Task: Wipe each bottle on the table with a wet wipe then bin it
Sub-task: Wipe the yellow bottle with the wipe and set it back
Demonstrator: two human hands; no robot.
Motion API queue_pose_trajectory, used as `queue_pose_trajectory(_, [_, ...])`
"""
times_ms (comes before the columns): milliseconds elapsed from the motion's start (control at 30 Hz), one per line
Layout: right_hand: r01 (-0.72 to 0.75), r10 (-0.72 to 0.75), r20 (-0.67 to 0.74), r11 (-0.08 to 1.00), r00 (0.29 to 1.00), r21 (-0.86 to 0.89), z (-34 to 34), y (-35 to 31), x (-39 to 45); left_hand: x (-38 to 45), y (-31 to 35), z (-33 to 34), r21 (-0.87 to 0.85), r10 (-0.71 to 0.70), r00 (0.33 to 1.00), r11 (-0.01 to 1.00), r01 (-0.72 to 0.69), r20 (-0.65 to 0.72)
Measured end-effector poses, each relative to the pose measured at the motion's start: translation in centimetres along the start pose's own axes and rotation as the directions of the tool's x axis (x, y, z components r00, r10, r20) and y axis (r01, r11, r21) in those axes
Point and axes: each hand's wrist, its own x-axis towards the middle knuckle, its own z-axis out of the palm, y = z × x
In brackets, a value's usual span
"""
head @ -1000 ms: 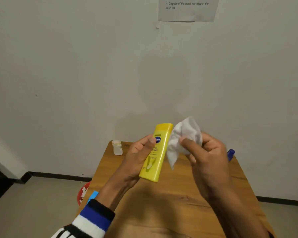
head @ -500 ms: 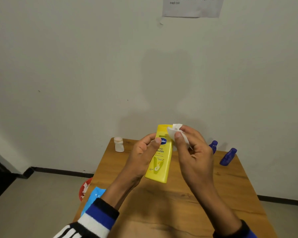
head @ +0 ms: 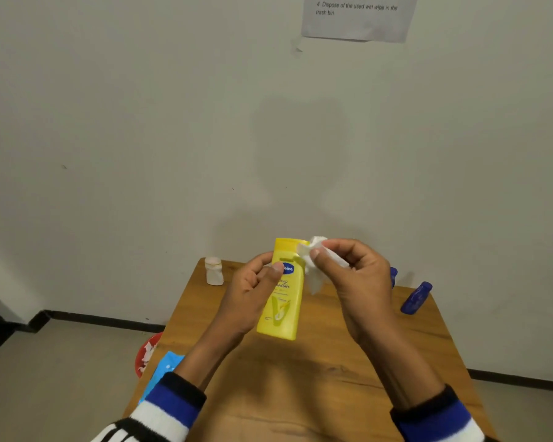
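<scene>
A: Item one, centre of frame?

B: Yellow bottle [head: 280, 301], cap up, tilting slightly, held above the table [head: 332, 362]. The left hand [head: 253, 295] is gripping it round the middle, thumb lying on the label, probably to steady it while the top is being cleaned.

A: Item two?

B: Wipe [head: 313, 266], white and crumpled. The right hand [head: 358, 275] is pinching it between thumb and curled fingers and pressing it to the bottle's upper right shoulder, beside the cap. A loose tail is hanging down the bottle's right edge.

A: Other bottles?

B: Small white bottle [head: 214, 271], standing at the table's far left corner. Two blue bottles, right of centre: one [head: 416, 298] leaning near the right edge, the other [head: 393, 276] mostly hidden behind the right hand. Whether any of these are already wiped, I cannot tell.

A: Bin?

B: Red bin [head: 146, 352], lower left, on the floor beside the table, only partly showing; white scraps are sitting inside. Placed within reach for the drop, I judge. A blue pack [head: 163, 371] is lying near it, cut off by the left sleeve.

A: Anything illegible?

B: Paper notice [head: 358, 17], top of frame, cropped; only the disposal line is reading clearly. The bottle's back face is hidden.
</scene>
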Motion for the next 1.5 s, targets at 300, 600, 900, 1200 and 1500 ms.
queue_pose_trajectory(300, [-0.121,0.156,0.147,0.967,0.977,-0.223,0.9,5.1,-3.6,0.5,-1.3,-1.5,0.058,0.028,0.991,0.998,-0.021,-0.127])
queue_pose_trajectory(600, [0.493,-0.355,0.348,0.709,0.867,-0.504,2.6,4.4,-1.6,0.3,-2.3,0.7,-0.314,-0.217,0.976,0.926,0.211,0.015])
queue_pose_trajectory(900, [0.559,-0.505,0.268,0.611,0.82,-0.56,3.6,3.0,0.2,0.7,-1.6,1.0,-0.21,-0.129,0.99,0.968,0.136,0.05])
queue_pose_trajectory(1200, [0.407,-0.325,0.279,0.855,0.903,-0.322,-0.1,2.7,-2.9,-0.4,-1.3,0.2,0.043,0.069,0.986,0.996,-0.076,0.153])
queue_pose_trajectory(1500, [0.316,-0.3,0.193,0.947,0.934,-0.054,-4.2,-5.3,-0.4,0.6,0.9,-0.1,0.499,0.436,0.841,0.677,-0.541,0.32])
